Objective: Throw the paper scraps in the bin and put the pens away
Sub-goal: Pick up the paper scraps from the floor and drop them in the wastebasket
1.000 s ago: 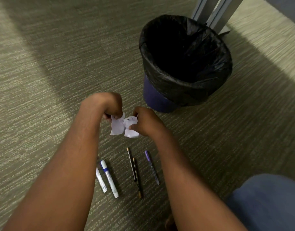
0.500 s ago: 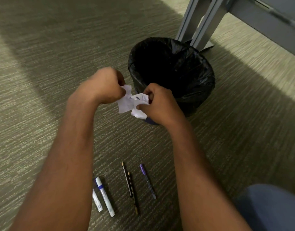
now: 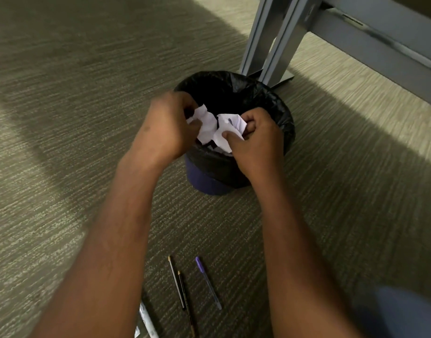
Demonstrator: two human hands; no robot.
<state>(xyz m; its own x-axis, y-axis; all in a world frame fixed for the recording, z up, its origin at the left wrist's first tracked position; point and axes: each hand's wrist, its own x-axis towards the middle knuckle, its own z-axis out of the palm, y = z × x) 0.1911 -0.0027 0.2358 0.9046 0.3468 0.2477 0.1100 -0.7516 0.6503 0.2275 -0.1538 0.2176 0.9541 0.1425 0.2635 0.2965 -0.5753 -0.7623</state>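
Both hands — the left hand [image 3: 168, 128] and the right hand [image 3: 256, 142] — pinch the paper scraps [image 3: 215, 128] over the near rim of the bin [image 3: 282, 113]. Next move is probably letting go; the pens [image 3: 207, 282] wait on the carpet.

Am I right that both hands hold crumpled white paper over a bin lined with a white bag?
Not quite. In the head view the left hand and right hand do hold crumpled white paper over the bin, but its bag is black, not white.
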